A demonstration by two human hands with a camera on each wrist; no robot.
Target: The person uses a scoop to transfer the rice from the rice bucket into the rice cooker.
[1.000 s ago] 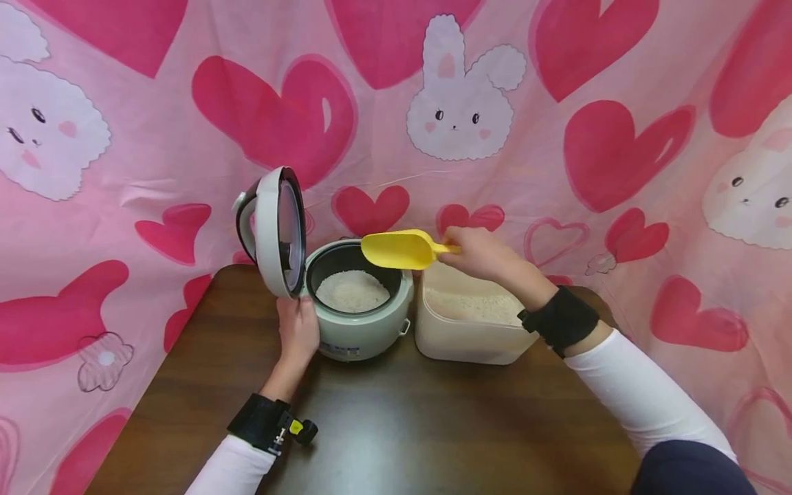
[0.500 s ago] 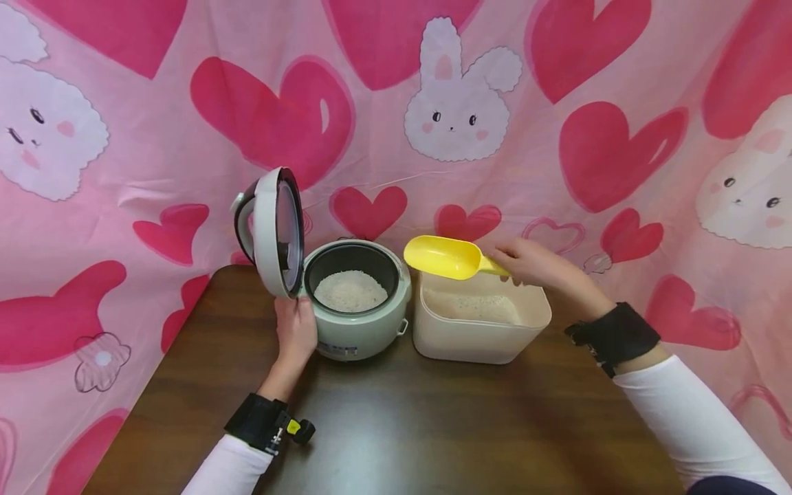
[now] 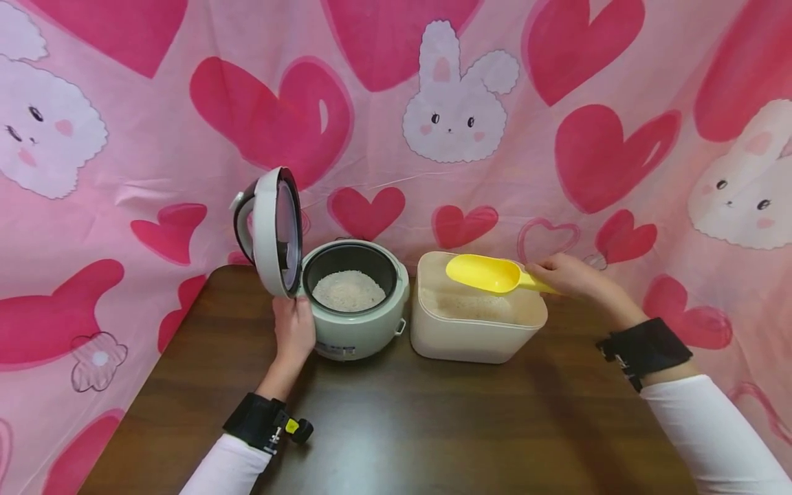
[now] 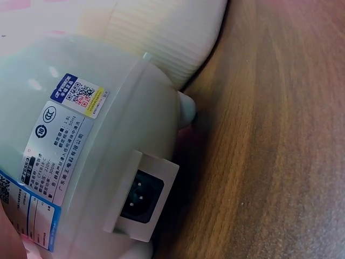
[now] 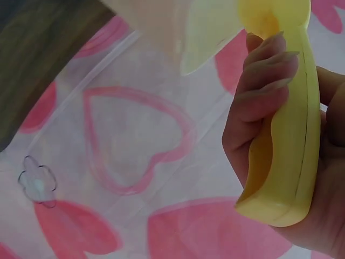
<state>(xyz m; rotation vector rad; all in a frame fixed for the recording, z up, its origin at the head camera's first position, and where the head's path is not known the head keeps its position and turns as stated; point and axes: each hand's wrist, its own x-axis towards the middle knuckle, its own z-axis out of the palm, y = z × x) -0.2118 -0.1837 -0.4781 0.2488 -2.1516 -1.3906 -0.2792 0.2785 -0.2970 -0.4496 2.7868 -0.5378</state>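
Head: our right hand (image 3: 564, 273) holds the scoop (image 3: 485, 273) above the rice bin (image 3: 467, 338), whose rim a low dip could strike; our left hand (image 3: 293, 326) touches the cooker (image 3: 355, 335), finger curl unclear. Left wrist: socket (image 4: 143, 197) bare, it could slide if shoved. Right wrist: our fingers (image 5: 261, 100) clamp the handle (image 5: 297, 140)

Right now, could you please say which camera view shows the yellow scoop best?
The head view: the yellow scoop shows its whole bowl over the bin. The right wrist view shows mostly handle, in curled fingers; the left wrist, none.
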